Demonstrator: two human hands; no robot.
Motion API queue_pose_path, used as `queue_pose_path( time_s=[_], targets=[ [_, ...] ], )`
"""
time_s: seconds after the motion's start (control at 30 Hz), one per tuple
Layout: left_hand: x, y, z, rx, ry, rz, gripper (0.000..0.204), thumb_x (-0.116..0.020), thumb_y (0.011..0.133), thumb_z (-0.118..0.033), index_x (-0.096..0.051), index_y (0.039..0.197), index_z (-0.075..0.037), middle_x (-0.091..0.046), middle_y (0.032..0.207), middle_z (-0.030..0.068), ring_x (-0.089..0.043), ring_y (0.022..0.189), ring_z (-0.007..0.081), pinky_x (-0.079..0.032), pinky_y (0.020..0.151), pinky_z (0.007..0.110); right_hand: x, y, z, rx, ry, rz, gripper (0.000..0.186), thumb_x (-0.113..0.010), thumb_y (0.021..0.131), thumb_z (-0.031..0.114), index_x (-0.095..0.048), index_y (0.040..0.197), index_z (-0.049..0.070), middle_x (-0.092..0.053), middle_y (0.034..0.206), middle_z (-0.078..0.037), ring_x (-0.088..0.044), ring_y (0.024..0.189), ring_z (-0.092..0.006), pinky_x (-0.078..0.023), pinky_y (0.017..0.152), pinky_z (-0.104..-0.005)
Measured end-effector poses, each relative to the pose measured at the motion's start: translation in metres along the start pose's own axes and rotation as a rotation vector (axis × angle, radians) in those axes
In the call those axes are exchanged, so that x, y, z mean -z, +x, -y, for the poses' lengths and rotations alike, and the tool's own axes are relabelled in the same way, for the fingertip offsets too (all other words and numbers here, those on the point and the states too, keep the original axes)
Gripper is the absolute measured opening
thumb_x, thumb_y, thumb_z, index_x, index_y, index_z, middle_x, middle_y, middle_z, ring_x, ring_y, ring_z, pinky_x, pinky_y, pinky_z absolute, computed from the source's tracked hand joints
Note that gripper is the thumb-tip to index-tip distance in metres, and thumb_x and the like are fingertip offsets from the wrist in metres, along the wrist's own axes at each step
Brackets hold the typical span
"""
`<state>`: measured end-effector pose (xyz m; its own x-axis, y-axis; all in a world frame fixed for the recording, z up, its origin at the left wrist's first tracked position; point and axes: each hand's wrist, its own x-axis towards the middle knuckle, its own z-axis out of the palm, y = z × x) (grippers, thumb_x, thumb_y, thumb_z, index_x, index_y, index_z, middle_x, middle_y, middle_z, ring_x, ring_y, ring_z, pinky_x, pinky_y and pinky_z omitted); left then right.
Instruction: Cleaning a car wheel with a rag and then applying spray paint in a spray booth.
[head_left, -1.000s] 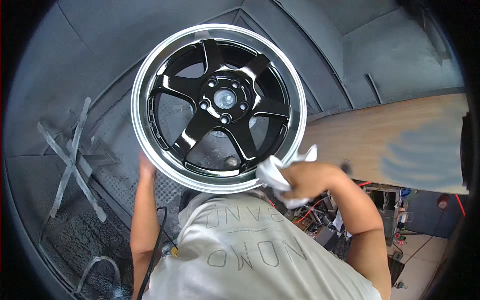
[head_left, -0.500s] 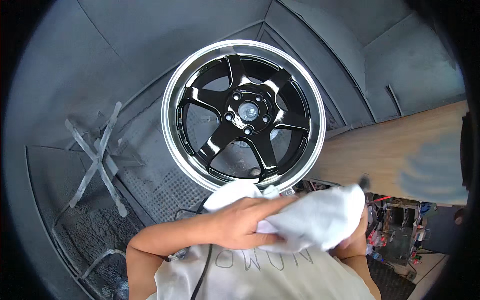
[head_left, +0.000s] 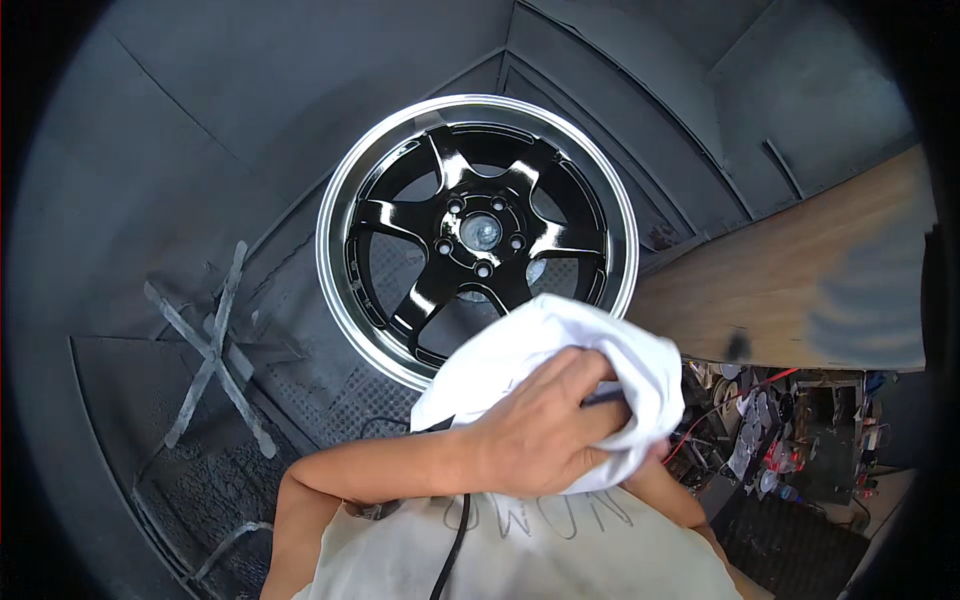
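Note:
A bunched white cloth (head_left: 515, 345) is held in front of my body. My left hand (head_left: 550, 420) presses into its folds with curled fingers gripping it. My right hand (head_left: 655, 458) is mostly hidden behind the cloth, with only a blurred edge showing at its lower right, so its fingers cannot be made out. Just beyond the cloth is a car wheel rim (head_left: 335, 300) with glossy black spokes and a bright silver lip. In this view the cloth covers the wheel's near lower part; whether they touch I cannot tell.
Left of the wheel stands a grey cross-shaped stand (head_left: 212, 352). A wooden board (head_left: 740, 270) is at the right, with cluttered shelves (head_left: 770, 430) below it. Dark grey panels (head_left: 260, 100) surround the wheel. A black cable (head_left: 455, 545) runs down over my light shirt (head_left: 560, 550).
The cloth and both hands have shifted left and farther from me, now overlapping the wheel's lower part. My left fingers have sunk into the cloth's folds. The view has tilted slightly.

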<state>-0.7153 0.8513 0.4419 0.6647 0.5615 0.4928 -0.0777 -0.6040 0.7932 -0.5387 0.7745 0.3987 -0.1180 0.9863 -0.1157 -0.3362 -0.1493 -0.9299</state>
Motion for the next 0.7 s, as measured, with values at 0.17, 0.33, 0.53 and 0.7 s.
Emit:
queue_pose_path(
  time_s=[0.17, 0.33, 0.53, 0.7],
  targets=[
    [0.040, -0.035, 0.014, 0.123, 0.156, -0.138, 0.030, -0.075, 0.084, -0.018, -0.072, 0.109, -0.001, -0.062, 0.116, 0.0147, -0.059, 0.109, 0.0318, -0.046, 0.096, 0.042, 0.006, 0.020, 0.047, -0.090, -0.041, -0.251, 0.073, -0.077, 0.084, 0.017, -0.047, 0.149, 0.001, -0.062, 0.139, -0.018, -0.065, 0.123, -0.0268, -0.053, 0.105, -0.0423],
    [0.103, -0.108, 0.045, 0.375, 0.193, -0.719, 0.023, -0.067, 0.091, -0.008, -0.071, 0.113, -0.001, -0.066, 0.113, 0.0104, -0.062, 0.103, 0.0209, -0.048, 0.094, 0.033, 0.009, 0.096, 0.053, -0.051, -0.666, 0.010, 0.036, -0.069, 0.089, 0.010, -0.069, 0.123, -0.002, -0.075, 0.113, -0.017, -0.072, 0.104, -0.0236, -0.055, 0.090, -0.0348],
    [0.146, -0.172, 0.116, 0.606, 0.059, -1.239, 0.017, -0.059, 0.103, -0.009, -0.071, 0.113, -0.003, -0.066, 0.104, 0.0018, -0.060, 0.093, 0.0094, -0.047, 0.081, 0.025, -0.092, 0.166, -0.035, -0.235, -1.479, 0.294, 0.076, -0.048, 0.102, 0.048, -0.036, 0.154, -0.007, -0.066, 0.125, -0.029, -0.067, 0.114, -0.0427, -0.053, 0.100, -0.0492],
    [0.130, -0.207, 0.170, 0.685, -0.063, -1.301, 0.016, -0.062, 0.103, -0.011, -0.072, 0.114, -0.005, -0.066, 0.100, 0.0001, -0.059, 0.088, 0.0085, -0.046, 0.075, 0.023, -0.106, 0.127, -0.033, -0.098, -1.448, 0.756, 0.069, -0.063, 0.089, 0.027, -0.046, 0.153, 0.007, -0.067, 0.122, -0.025, -0.068, 0.110, -0.0414, -0.055, 0.096, -0.0489]
  ],
)
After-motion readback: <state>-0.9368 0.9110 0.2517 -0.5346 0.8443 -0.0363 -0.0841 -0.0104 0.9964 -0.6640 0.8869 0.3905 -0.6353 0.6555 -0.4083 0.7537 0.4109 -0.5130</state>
